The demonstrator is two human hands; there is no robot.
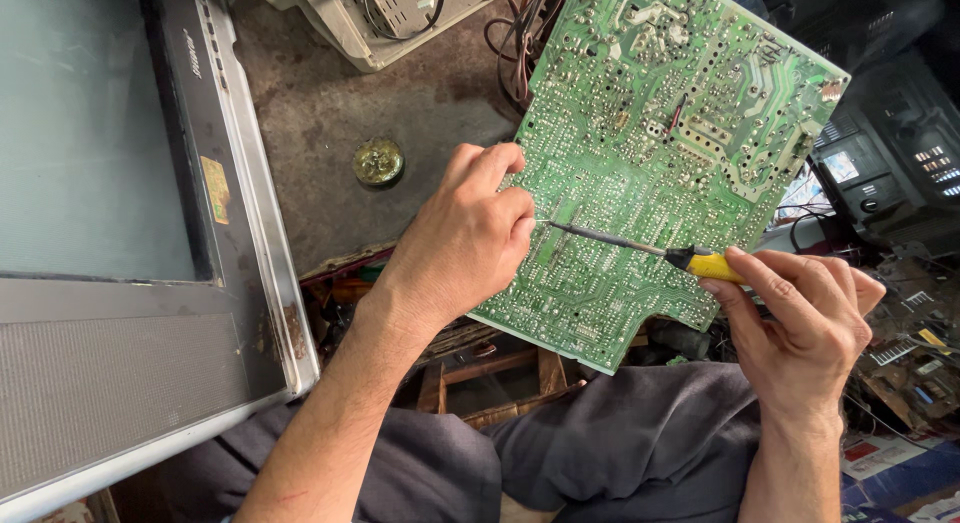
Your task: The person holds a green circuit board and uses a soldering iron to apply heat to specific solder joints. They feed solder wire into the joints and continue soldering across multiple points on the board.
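A large green circuit board (660, 133) leans tilted over my lap, solder side up. My left hand (465, 238) rests on its left edge with the fingers curled, pinching something thin against the board that I cannot make out. My right hand (805, 323) grips the yellow handle of a soldering iron (640, 248). The iron's dark metal tip touches the board just beside my left fingertips.
A grey old television set (120, 233) lies at the left. A small round tin (378, 162) sits on the dirty floor. Another casing (380, 18) and loose wires lie behind the board. A black device (890, 163) and scrap boards crowd the right. Wooden slats (500, 373) show under my knees.
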